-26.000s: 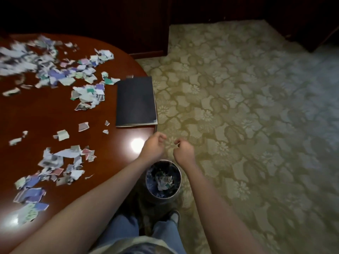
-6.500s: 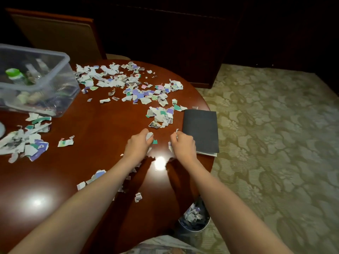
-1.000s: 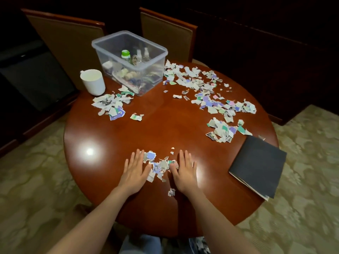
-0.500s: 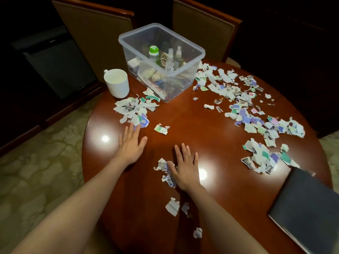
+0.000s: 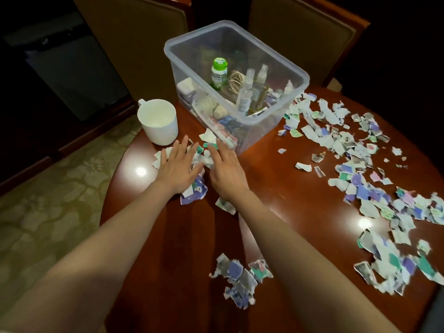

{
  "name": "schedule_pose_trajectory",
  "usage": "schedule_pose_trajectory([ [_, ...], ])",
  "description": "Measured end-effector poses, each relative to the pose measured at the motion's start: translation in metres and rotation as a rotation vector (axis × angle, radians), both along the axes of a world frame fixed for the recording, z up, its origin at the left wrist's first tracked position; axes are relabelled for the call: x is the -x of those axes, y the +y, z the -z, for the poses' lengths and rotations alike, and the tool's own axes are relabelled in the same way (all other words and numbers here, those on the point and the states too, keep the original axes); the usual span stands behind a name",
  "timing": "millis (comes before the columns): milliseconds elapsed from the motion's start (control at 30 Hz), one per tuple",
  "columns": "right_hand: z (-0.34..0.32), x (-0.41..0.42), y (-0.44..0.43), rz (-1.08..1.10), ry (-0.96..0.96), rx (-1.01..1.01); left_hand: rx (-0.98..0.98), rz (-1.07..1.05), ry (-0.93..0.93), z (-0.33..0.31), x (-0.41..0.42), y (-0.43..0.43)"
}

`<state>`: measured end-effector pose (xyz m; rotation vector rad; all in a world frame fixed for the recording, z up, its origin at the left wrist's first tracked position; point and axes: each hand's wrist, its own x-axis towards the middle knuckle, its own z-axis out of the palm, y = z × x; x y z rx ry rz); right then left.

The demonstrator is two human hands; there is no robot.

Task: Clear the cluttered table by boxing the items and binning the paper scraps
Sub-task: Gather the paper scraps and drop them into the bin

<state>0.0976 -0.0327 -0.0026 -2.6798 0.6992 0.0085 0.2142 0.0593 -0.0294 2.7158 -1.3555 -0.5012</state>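
We note one box (image 5: 276, 121), one mug (image 5: 158, 121), two spray bottles (image 5: 247, 92); left hand (image 5: 176, 168) and right hand (image 5: 224, 169) lie flat, fingers straight, pressing scraps (image 5: 195, 188).

Person's upper limbs, head view: left hand (image 5: 176, 168) and right hand (image 5: 225, 170), both bare, with slender fingers blurred at the tips, each joined by a narrow wrist to an uncovered forearm, left forearm (image 5: 108, 243) and right forearm (image 5: 300, 260), which broadens toward the viewer.
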Motion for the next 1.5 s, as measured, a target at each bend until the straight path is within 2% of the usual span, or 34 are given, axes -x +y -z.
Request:
schedule_pose_trajectory([
  [100,0.006,-0.031,-0.006,-0.069,0.005,0.009,-0.094,0.004,-0.050,0.018,0.002,0.014],
  [300,0.030,-0.062,-0.020,-0.084,0.062,0.053,-0.097,0.166,-0.080,0.018,0.007,0.026],
  [367,0.037,-0.059,-0.018,-0.039,0.080,0.019,0.011,0.136,-0.075,0.018,0.007,0.031],
  [433,0.043,-0.050,-0.011,-0.004,0.106,-0.001,0.206,0.073,-0.134,0.018,0.013,0.034],
  [500,0.044,-0.037,-0.006,0.000,0.140,-0.007,0.354,-0.065,-0.165,0.020,0.016,0.036],
  [567,0.041,-0.023,-0.002,-0.018,0.148,-0.006,0.318,-0.135,-0.074,0.019,0.021,0.035],
  [633,0.040,-0.007,0.003,-0.028,0.135,-0.013,0.201,-0.080,-0.020,0.020,0.026,0.035],
  [733,0.040,0.019,0.012,-0.037,0.133,-0.025,0.064,0.052,-0.062,0.021,0.041,0.037],
  [933,0.040,0.072,0.031,-0.029,0.142,-0.007,-0.009,0.184,-0.161,0.024,0.093,0.056],
  [1500,0.028,0.222,0.084,0.217,0.163,-0.072,-0.002,0.313,-0.109,0.023,0.206,0.084],
])
